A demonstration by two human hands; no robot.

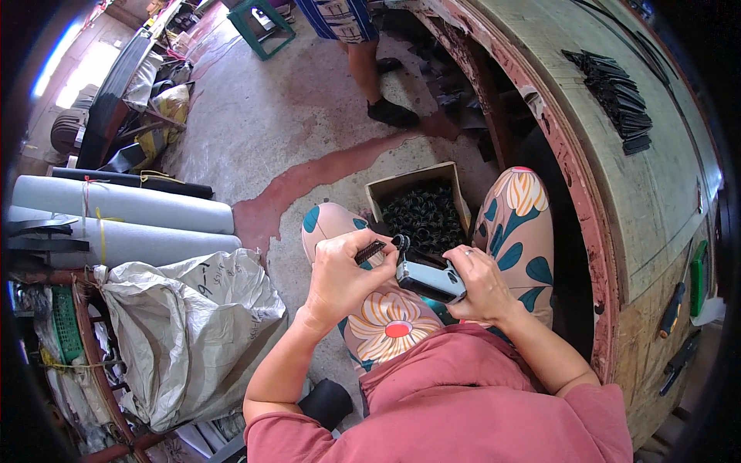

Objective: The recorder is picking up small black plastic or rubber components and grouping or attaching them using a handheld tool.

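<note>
My right hand (pixel 488 287) is closed around a stapler (pixel 424 276) with a pale blue-grey top and dark underside, held over my lap. Pinched in the fingers of my left hand (pixel 338 270) are some short black strips (pixel 370 251). A small black loop (pixel 402 242) sits at the stapler's front end, close to my left fingertips; whether the jaws touch it I cannot tell. Between my knees, an open cardboard box (pixel 376 202) holds a heap of small black loops (pixel 424 212).
On the right, a wooden table (pixel 571 193) carries a pile of black strips (pixel 614 100) and a screwdriver (pixel 673 309). Pale rolls (pixel 123 207) and a white sack (pixel 185 332) lie at left. Another person's leg (pixel 367 73) stands ahead, near a green stool (pixel 261 29).
</note>
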